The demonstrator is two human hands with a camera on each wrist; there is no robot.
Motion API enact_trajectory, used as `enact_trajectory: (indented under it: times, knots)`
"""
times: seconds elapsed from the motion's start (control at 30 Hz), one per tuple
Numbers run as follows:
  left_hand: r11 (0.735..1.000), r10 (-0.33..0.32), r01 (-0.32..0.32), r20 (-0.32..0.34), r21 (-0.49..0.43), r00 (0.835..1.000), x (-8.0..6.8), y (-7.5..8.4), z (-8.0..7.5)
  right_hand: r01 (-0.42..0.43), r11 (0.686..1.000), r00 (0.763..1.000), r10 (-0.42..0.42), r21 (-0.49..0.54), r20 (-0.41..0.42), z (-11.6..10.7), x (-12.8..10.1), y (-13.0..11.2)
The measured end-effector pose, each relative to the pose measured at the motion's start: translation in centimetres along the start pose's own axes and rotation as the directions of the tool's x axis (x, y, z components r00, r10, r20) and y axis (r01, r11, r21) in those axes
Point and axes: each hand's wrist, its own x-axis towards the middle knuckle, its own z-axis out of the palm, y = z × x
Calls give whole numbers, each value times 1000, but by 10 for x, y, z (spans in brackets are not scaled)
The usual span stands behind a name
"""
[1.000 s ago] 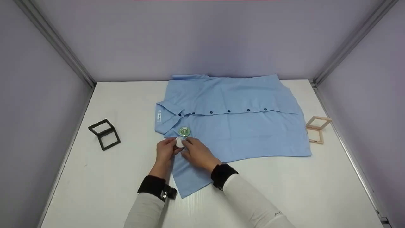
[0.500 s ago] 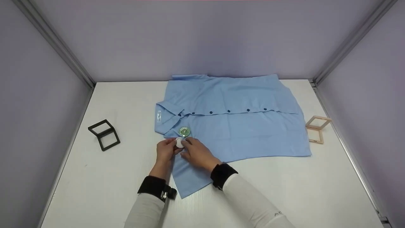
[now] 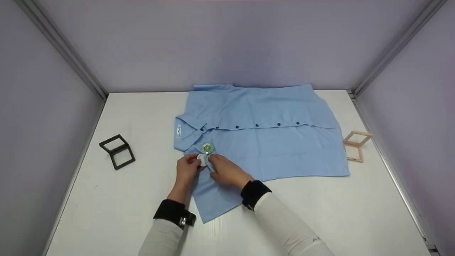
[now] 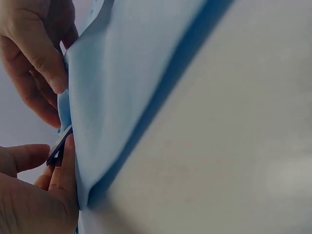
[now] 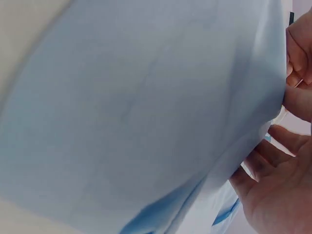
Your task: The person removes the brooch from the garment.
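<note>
My right hand has slid slightly toward three o'clock; both it and my left hand pinch the white disc (six o'clock of the green badge) against the shirt, so fastening continues.

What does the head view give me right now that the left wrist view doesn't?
Only the head view shows the whole layout: the white table, the green badge on the shirt near the collar, the small white disc pinched between both hands, the black frame on the left and the wooden frame on the right.

Only the left wrist view shows a thin dark edge held at the fingertips against the raised cloth.

Both show the blue shirt, the left hand and the right hand.
</note>
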Motion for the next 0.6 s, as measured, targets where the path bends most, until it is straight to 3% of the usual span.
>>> enact_trajectory:
  times: [0.13, 0.27, 0.6]
  knots:
    - [995, 47, -44, -24, 91, 999, 0, 1, 1, -26, 998, 999, 24, -60, -41, 0, -1, 3]
    - [977, 97, -87, -45, 195, 994, 0, 4, 3, -66, 992, 998, 65, -108, -17, 0, -3, 5]
    - [878, 233, -210, 0, 430, 973, 2, 18, 8, -89, 989, 995, 92, -114, 23, 1, -4, 8]
